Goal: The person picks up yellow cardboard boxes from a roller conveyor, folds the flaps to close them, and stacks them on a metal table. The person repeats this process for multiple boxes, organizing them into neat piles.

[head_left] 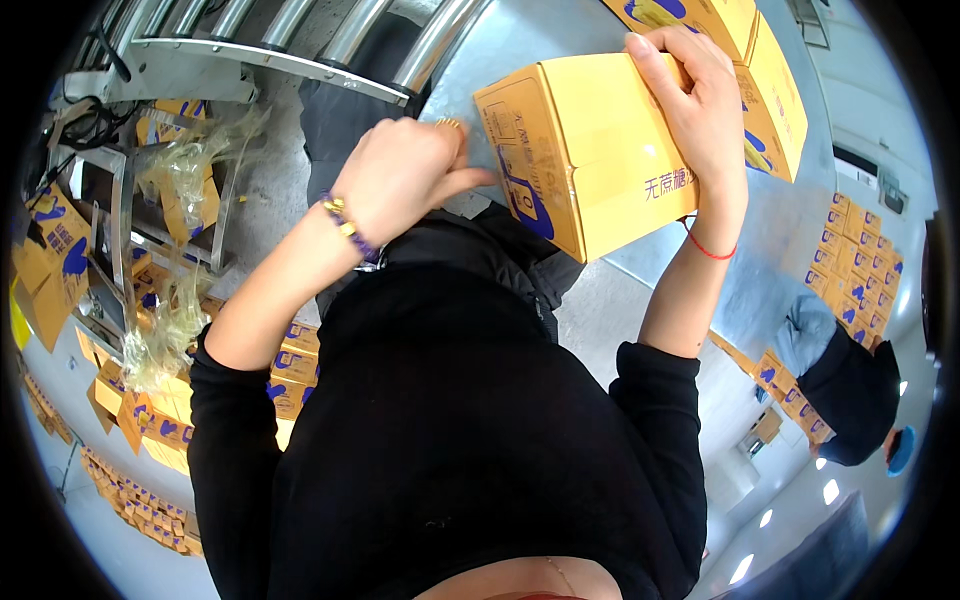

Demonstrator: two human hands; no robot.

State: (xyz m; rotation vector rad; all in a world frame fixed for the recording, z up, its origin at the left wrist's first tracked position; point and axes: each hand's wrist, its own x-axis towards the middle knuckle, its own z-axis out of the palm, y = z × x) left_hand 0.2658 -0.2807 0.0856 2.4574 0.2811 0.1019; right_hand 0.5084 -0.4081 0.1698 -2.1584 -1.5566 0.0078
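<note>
yellow rectangular cardboard box (615, 150) was held one-sidedly by right hand (701, 97), tipping thus judged possible; curled left hand (408, 170), hold unclear.

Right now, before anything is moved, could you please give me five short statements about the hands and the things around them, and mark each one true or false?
1. The right hand is on a yellow box. True.
2. The left hand lies on top of the right hand. False: it is at the left of the box; whether it touches the box is unclear.
3. A red bracelet is on the left wrist. False: it is on the right wrist.
4. Metal rollers show at the upper left. True.
5. Stacked boxes show at the right. True.
</note>
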